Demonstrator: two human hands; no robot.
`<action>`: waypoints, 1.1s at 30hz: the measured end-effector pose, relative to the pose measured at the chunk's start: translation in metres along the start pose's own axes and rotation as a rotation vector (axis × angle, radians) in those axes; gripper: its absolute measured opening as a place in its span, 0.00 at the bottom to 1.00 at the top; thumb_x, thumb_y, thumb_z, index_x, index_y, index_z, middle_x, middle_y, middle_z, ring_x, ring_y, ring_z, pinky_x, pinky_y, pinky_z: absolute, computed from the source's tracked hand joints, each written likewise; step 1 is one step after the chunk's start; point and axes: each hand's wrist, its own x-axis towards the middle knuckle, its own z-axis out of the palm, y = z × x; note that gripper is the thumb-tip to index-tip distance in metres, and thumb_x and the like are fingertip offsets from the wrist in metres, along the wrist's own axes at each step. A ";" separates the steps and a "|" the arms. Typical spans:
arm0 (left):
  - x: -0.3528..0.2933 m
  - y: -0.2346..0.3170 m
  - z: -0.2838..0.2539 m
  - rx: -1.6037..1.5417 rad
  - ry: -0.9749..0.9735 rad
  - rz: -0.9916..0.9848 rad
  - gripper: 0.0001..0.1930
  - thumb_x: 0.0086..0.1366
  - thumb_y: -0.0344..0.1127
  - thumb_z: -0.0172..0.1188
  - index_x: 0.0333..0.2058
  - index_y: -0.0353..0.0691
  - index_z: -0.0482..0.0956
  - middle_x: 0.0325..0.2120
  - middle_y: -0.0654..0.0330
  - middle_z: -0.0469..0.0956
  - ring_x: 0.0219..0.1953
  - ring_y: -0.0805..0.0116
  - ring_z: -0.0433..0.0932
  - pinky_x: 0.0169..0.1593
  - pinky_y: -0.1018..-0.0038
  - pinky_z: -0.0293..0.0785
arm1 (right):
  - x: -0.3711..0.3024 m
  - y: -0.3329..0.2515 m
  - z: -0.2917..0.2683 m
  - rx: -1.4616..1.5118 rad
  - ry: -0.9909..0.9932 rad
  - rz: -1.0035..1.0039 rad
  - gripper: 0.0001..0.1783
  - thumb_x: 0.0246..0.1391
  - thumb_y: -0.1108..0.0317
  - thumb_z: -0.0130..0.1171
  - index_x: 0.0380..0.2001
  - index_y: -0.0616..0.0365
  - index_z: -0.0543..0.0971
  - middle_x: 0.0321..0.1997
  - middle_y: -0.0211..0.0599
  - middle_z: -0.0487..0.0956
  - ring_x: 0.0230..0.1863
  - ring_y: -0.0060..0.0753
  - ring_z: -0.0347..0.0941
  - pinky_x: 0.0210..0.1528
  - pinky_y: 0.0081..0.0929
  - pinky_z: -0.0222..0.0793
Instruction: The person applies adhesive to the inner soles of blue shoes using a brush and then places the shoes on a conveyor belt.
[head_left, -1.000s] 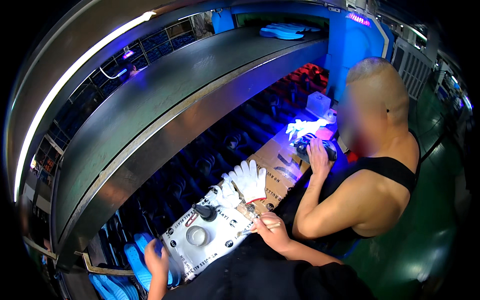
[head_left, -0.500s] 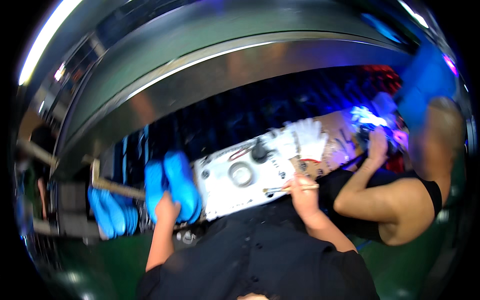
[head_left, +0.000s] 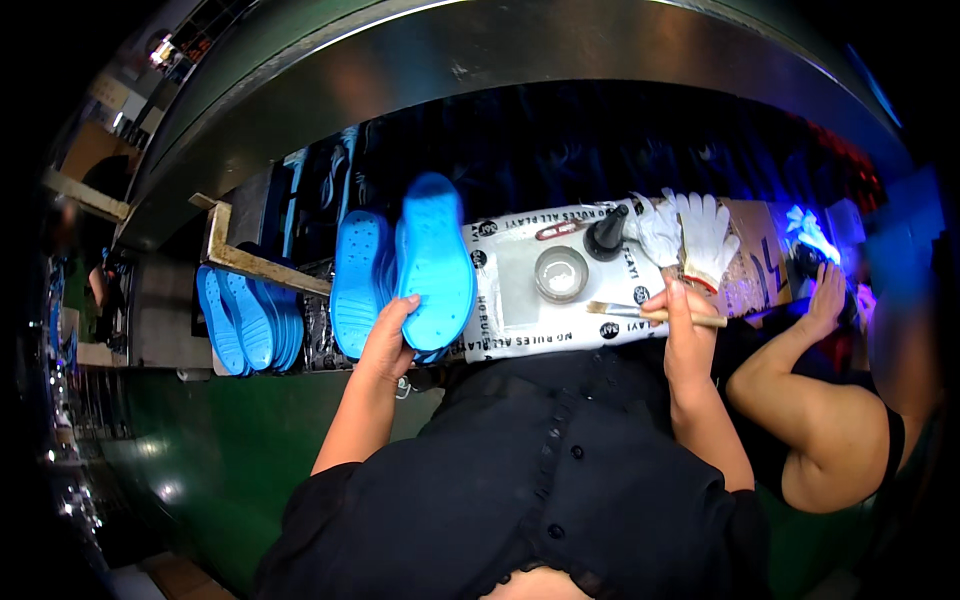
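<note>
My left hand (head_left: 388, 340) is closed on the near end of a blue shoe sole (head_left: 437, 255), its thumb lying on the upper face. That sole is over or against others at the right of a stack of blue soles (head_left: 360, 280); whether it is fully clear of them I cannot tell. In my right hand (head_left: 688, 330) is a flat wooden-handled brush (head_left: 640, 313), bristles pointing left over the white printed sheet (head_left: 520, 345). A round bowl (head_left: 561, 274) with some pale content sits on that sheet, beside a black bottle (head_left: 606, 235) with a tapered tip and a small red tool (head_left: 558, 230).
White gloves (head_left: 705, 240) lie beyond my right hand on brown cardboard (head_left: 757, 255). More blue soles (head_left: 250, 320) stand at left by a metal bracket (head_left: 250, 262). At right a co-worker's arm (head_left: 810, 390) reaches toward a brightly lit spot. A metal ledge (head_left: 480, 55) spans the far side.
The whole view has shifted, bringing the work surface rightward and up. In my left hand, the sole now stands farther out from the neighbouring soles. The brush stays in my right hand.
</note>
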 end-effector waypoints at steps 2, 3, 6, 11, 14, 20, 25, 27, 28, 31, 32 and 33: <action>-0.011 0.002 0.008 0.053 -0.147 0.059 0.25 0.59 0.37 0.57 0.52 0.30 0.65 0.43 0.50 0.74 0.42 0.62 0.78 0.44 0.72 0.77 | 0.006 -0.013 0.003 0.070 -0.058 -0.056 0.22 0.62 0.65 0.45 0.18 0.63 0.78 0.18 0.33 0.76 0.24 0.23 0.70 0.59 0.35 0.59; -0.018 0.003 0.017 0.180 -0.218 0.115 0.26 0.59 0.36 0.57 0.53 0.31 0.64 0.44 0.50 0.73 0.44 0.61 0.77 0.47 0.69 0.75 | 0.009 -0.017 0.005 0.066 -0.069 -0.138 0.21 0.62 0.65 0.45 0.17 0.61 0.78 0.18 0.32 0.77 0.25 0.25 0.71 0.59 0.37 0.59; -0.016 -0.015 0.035 0.372 -0.225 0.400 0.28 0.57 0.30 0.59 0.55 0.32 0.60 0.46 0.51 0.72 0.46 0.63 0.75 0.52 0.67 0.71 | 0.013 -0.035 0.015 0.049 -0.146 -0.298 0.20 0.60 0.67 0.46 0.17 0.60 0.78 0.18 0.32 0.77 0.25 0.27 0.71 0.58 0.40 0.60; -0.028 -0.014 0.068 0.492 -0.189 0.649 0.24 0.55 0.27 0.59 0.51 0.30 0.64 0.43 0.52 0.74 0.44 0.67 0.74 0.50 0.71 0.69 | 0.018 -0.059 0.024 -0.088 -0.272 -0.604 0.11 0.51 0.68 0.57 0.16 0.54 0.79 0.17 0.28 0.74 0.24 0.32 0.70 0.53 0.39 0.61; -0.033 -0.015 0.078 0.487 -0.201 0.696 0.22 0.54 0.26 0.59 0.48 0.30 0.66 0.41 0.53 0.76 0.43 0.68 0.75 0.49 0.71 0.70 | 0.015 -0.063 0.033 -0.136 -0.309 -0.662 0.10 0.49 0.67 0.58 0.16 0.53 0.79 0.17 0.28 0.72 0.24 0.31 0.69 0.53 0.38 0.61; -0.038 -0.015 0.082 0.542 -0.219 0.785 0.20 0.53 0.26 0.60 0.45 0.29 0.68 0.37 0.53 0.77 0.39 0.69 0.76 0.45 0.73 0.72 | 0.011 -0.054 0.034 -0.235 -0.274 -0.678 0.09 0.47 0.66 0.60 0.16 0.53 0.78 0.16 0.29 0.71 0.23 0.33 0.68 0.51 0.37 0.61; -0.036 -0.020 0.079 0.548 -0.200 0.804 0.19 0.52 0.26 0.60 0.44 0.29 0.68 0.36 0.55 0.77 0.37 0.70 0.77 0.43 0.74 0.73 | 0.011 -0.051 0.026 -0.226 -0.238 -0.633 0.11 0.49 0.65 0.59 0.16 0.52 0.79 0.16 0.30 0.72 0.22 0.33 0.68 0.51 0.38 0.62; -0.036 -0.021 0.080 0.549 -0.217 0.814 0.19 0.52 0.26 0.60 0.44 0.29 0.68 0.35 0.55 0.77 0.37 0.70 0.77 0.43 0.74 0.73 | 0.011 -0.056 0.028 -0.177 -0.262 -0.675 0.10 0.49 0.65 0.60 0.16 0.53 0.79 0.16 0.29 0.72 0.22 0.33 0.68 0.51 0.38 0.61; -0.038 -0.021 0.081 0.562 -0.222 0.810 0.20 0.52 0.26 0.60 0.44 0.29 0.68 0.35 0.55 0.77 0.37 0.70 0.77 0.43 0.74 0.73 | 0.010 -0.057 0.032 -0.178 -0.261 -0.673 0.10 0.49 0.65 0.60 0.16 0.53 0.79 0.16 0.29 0.72 0.22 0.33 0.68 0.51 0.38 0.61; -0.038 -0.022 0.082 0.556 -0.229 0.824 0.20 0.52 0.26 0.60 0.44 0.29 0.68 0.35 0.55 0.77 0.37 0.70 0.77 0.43 0.74 0.73 | 0.007 -0.056 0.036 -0.256 -0.277 -0.729 0.09 0.46 0.66 0.61 0.15 0.53 0.78 0.15 0.29 0.71 0.22 0.33 0.68 0.51 0.37 0.61; -0.037 -0.022 0.081 0.536 -0.226 0.840 0.20 0.52 0.26 0.60 0.44 0.29 0.69 0.35 0.55 0.77 0.36 0.70 0.77 0.43 0.74 0.73 | 0.007 -0.054 0.034 -0.254 -0.280 -0.729 0.09 0.46 0.66 0.61 0.15 0.53 0.78 0.15 0.29 0.71 0.22 0.33 0.68 0.51 0.37 0.61; -0.036 -0.022 0.081 0.537 -0.223 0.839 0.20 0.52 0.26 0.60 0.44 0.29 0.69 0.35 0.55 0.77 0.36 0.70 0.77 0.43 0.74 0.73 | 0.006 -0.053 0.031 -0.256 -0.278 -0.698 0.09 0.46 0.66 0.61 0.15 0.53 0.78 0.15 0.29 0.71 0.22 0.33 0.68 0.50 0.37 0.61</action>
